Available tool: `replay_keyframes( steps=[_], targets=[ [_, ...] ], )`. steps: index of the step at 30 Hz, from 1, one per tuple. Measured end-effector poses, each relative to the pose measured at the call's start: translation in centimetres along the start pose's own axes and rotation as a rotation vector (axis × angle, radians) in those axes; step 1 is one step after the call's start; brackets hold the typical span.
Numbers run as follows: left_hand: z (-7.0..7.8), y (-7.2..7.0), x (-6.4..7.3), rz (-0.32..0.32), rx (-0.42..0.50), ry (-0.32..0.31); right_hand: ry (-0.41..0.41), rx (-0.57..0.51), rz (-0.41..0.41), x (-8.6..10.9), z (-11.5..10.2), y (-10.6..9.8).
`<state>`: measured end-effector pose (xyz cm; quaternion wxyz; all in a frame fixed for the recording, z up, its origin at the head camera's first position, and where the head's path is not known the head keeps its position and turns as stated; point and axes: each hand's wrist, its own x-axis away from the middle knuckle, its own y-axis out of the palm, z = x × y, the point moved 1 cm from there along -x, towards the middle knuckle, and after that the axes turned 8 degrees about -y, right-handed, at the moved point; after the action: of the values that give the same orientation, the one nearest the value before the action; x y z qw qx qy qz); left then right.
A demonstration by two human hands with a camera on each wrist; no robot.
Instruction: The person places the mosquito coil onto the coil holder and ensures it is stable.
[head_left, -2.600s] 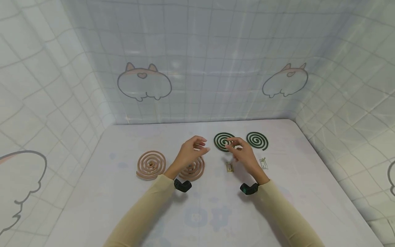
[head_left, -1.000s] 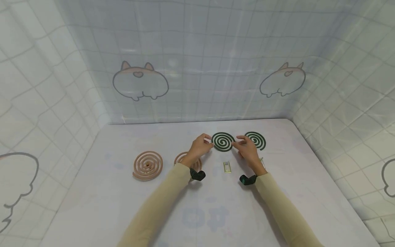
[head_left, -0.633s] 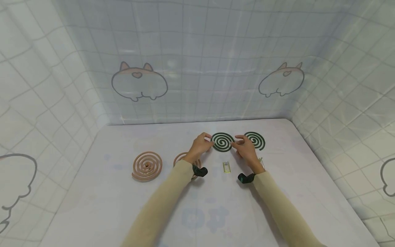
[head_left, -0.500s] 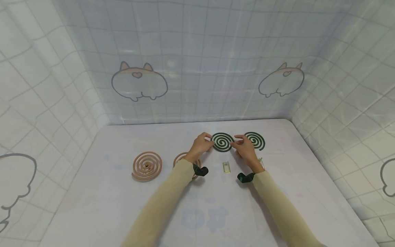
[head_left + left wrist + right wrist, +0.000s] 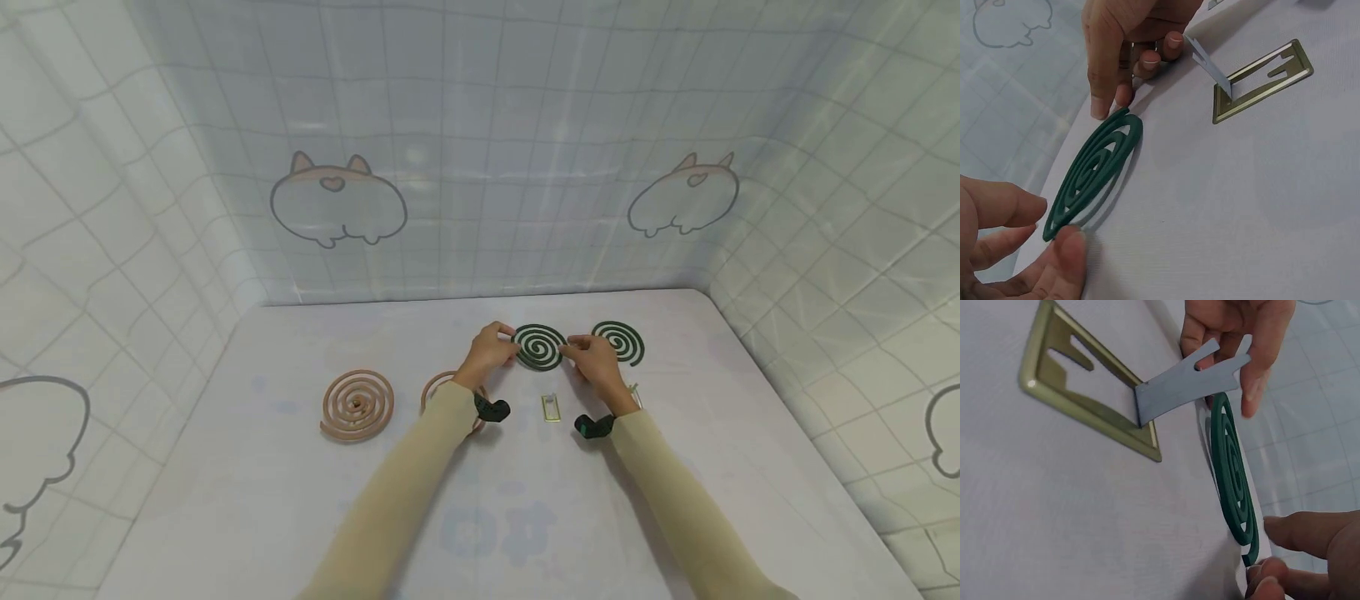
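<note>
A green mosquito coil lies between my two hands on the white-covered table. My left hand is at its left rim. In the left wrist view the thumb meets the coil's edge, and the index finger stays slightly apart above it. My right hand is at the opposite rim, its fingertips right at the coil's outer end, the index finger a little off it in the right wrist view. Nearer to me stands a gold metal coil stand with an upright forked prong.
Another green coil lies behind my right hand. A second metal stand is partly hidden by the right wrist. Two brown coils lie on the left: one whole coil, the other partly under my left forearm. Tiled-print sheeting surrounds the table.
Both hands have come to the green coil's rim, the left moving right and forward. The right thumb and index finger have drawn closer together. The coil has shifted only slightly.
</note>
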<state>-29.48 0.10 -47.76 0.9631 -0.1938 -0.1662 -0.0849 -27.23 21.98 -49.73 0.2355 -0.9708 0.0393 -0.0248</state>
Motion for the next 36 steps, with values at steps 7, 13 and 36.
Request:
replay_keyframes(
  steps=[7,13,36],
  targets=[
    [0.2,0.3,0.1,-0.016,0.015,0.012,-0.019,0.046,-0.003,-0.1,-0.2,0.1],
    [0.2,0.4,0.1,-0.067,0.169,0.011,-0.025,0.022,-0.004,0.0,-0.2,0.1],
    [0.2,0.5,1.1,-0.120,0.307,0.051,0.000,-0.142,-0.061,0.6,-0.1,-0.4]
  ],
)
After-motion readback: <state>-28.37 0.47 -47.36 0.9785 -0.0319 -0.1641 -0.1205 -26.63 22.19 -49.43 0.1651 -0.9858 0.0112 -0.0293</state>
